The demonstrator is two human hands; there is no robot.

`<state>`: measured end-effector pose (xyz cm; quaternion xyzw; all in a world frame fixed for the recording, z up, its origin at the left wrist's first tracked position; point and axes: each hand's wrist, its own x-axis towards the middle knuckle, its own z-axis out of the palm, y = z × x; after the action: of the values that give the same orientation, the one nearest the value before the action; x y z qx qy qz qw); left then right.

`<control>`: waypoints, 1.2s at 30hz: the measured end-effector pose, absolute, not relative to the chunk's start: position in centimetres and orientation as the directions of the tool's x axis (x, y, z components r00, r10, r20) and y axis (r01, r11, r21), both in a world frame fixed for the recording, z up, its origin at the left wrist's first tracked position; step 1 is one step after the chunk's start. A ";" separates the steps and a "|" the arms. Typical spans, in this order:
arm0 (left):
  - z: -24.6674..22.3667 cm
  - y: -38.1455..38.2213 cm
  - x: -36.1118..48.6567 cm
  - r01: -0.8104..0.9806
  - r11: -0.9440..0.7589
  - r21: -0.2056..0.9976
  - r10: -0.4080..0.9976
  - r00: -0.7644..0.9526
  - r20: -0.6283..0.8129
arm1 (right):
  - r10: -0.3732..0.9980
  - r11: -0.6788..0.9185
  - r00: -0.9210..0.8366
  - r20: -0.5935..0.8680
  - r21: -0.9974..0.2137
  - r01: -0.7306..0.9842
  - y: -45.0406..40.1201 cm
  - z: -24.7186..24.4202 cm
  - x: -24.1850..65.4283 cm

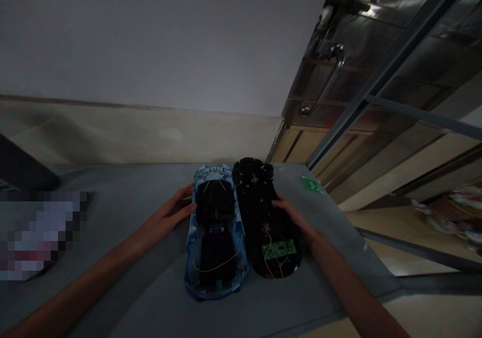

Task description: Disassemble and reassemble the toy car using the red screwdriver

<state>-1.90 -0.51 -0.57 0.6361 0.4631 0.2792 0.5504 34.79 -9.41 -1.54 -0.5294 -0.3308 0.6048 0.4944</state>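
Note:
A blue toy car body shell (222,280) lies upside down on the grey table, its dark hollow inside and a thin loose wire facing up. Along its right side is the black toy car chassis (258,202), which bears a green circuit board (279,249) and yellow wires near its front end. My left hand (179,208) grips the shell's left edge, thumb and fingers against the side. On the opposite side, my right hand (295,217) holds the chassis by its right edge, its thumb over the top; its other fingers are mostly hidden.
A small green packet (312,185) lies near the table's (150,277) right edge. Grey metal frame bars (380,84) rise beyond that edge, before a metal door with a handle (327,87). A dark object (26,164) and a blurred-out item (41,232) are at left.

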 end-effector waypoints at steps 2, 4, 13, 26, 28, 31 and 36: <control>-0.7 -0.4 -1.9 0.275 0.037 0.961 0.893 0.422 -0.156 | 0.950 -0.286 0.055 -0.307 -0.927 -0.241 -9.5 -1.6 34.9; -0.8 -0.4 -1.9 0.269 0.037 0.963 0.893 0.424 -0.153 | 0.952 -0.279 0.061 -0.300 -0.931 -0.234 -9.5 -1.7 34.9; -0.7 -0.5 -1.8 0.296 0.033 0.955 0.904 0.398 -0.155 | 0.954 -0.279 0.048 -0.296 -0.934 -0.223 -9.1 -2.0 35.0; 0.0 -0.5 -1.6 0.296 0.012 0.955 0.905 0.402 -0.136 | 0.951 -0.299 0.013 -0.309 -0.931 -0.210 -9.8 -0.2 34.4; 0.4 -0.6 -1.6 0.299 0.018 0.954 0.899 0.414 -0.146 | 0.951 -0.298 0.011 -0.308 -0.929 -0.219 -9.9 -0.1 34.3; 0.4 -0.5 -1.8 0.294 0.029 0.955 0.895 0.418 -0.156 | 0.948 -0.301 0.027 -0.316 -0.922 -0.244 -9.8 0.0 34.2; -0.9 0.1 -2.0 0.246 -0.036 0.969 0.900 0.430 -0.076 | 0.954 -0.276 0.038 -0.297 -0.923 -0.266 -10.2 -0.2 34.3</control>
<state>-2.04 0.12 -0.91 0.6524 0.4390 0.3040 0.5379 34.31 -10.24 -0.25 -0.5174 -0.3325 0.6087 0.5012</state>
